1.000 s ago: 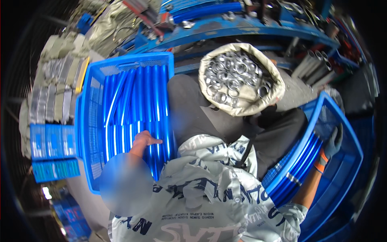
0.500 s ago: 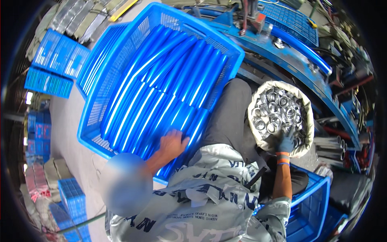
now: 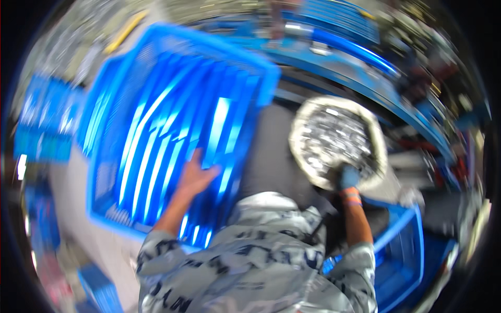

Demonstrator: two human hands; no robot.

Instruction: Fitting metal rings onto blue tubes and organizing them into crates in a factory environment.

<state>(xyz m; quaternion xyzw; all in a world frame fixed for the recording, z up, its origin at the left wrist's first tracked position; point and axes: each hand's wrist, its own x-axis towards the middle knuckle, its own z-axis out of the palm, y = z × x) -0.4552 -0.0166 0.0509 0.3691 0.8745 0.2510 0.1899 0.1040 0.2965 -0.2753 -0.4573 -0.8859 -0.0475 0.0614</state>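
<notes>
My bare left hand (image 3: 195, 176) is in the large blue crate, its thumb and fingers on either side of a shiny blue tube (image 3: 216, 128). That tube's far end stands out above the other blue tubes (image 3: 151, 175) lying side by side around it. My right hand (image 3: 348, 177), in a blue-grey glove with an orange band at the wrist, reaches into a round cream sack (image 3: 380, 138) full of loose silvery metal rings (image 3: 334, 133). Its fingers are blurred and partly hidden among the rings, so what they hold does not show.
The blue crate (image 3: 94, 182) stands to the left of my dark-trousered leg (image 3: 269, 148). Another blue crate (image 3: 417, 250) is at lower right. Beyond the sack runs a blue metal frame (image 3: 360, 81) with a blue tube on it. Stacked blue crates (image 3: 49, 104) stand at far left.
The view has shifted, and everything is blurred. My left hand has closed around a tube, whose far end has come up and forward from the row. My right hand has stayed in the sack, deeper among the rings.
</notes>
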